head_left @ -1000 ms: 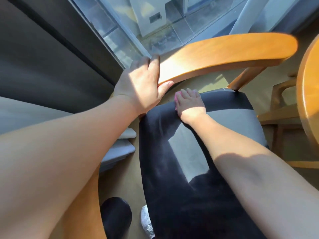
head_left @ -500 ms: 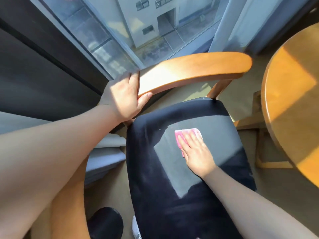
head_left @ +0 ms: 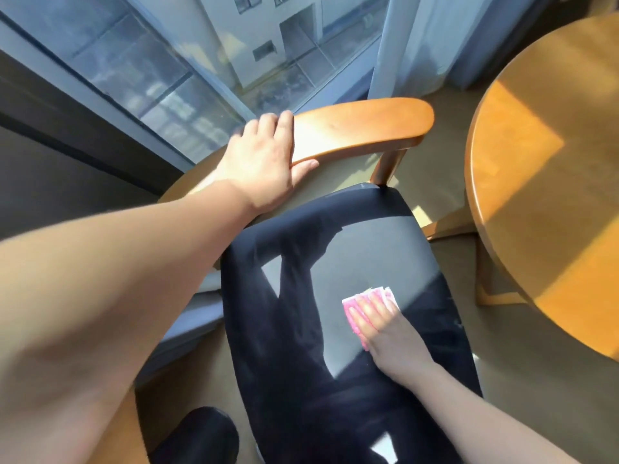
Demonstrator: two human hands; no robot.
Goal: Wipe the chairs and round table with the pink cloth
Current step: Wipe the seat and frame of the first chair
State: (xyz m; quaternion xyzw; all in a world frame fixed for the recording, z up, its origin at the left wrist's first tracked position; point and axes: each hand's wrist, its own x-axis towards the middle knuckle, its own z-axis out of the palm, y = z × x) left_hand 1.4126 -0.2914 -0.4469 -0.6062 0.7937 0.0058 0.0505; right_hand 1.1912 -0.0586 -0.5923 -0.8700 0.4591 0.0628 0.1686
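Observation:
A wooden chair with a black padded seat (head_left: 361,242) fills the middle of the view. Its curved wooden armrest (head_left: 365,127) arcs across the far side. My left hand (head_left: 264,165) grips the near end of that armrest, thumb under the rail. My right hand (head_left: 385,326) lies flat on the right half of the seat, pressing the folded pink cloth (head_left: 351,306) onto the cushion; most of the cloth is hidden under my fingers. The round wooden table (head_left: 549,182) stands at the right, partly in sunlight.
A large window (head_left: 201,61) and a pale curtain (head_left: 418,38) lie beyond the chair. A dark wall panel (head_left: 50,155) is at the left. Table legs (head_left: 492,286) stand close to the seat's right edge. My knee (head_left: 197,433) shows below.
My right hand has slid the pink cloth from the seat's far left corner towards me and to the right. My left hand has stayed on the armrest.

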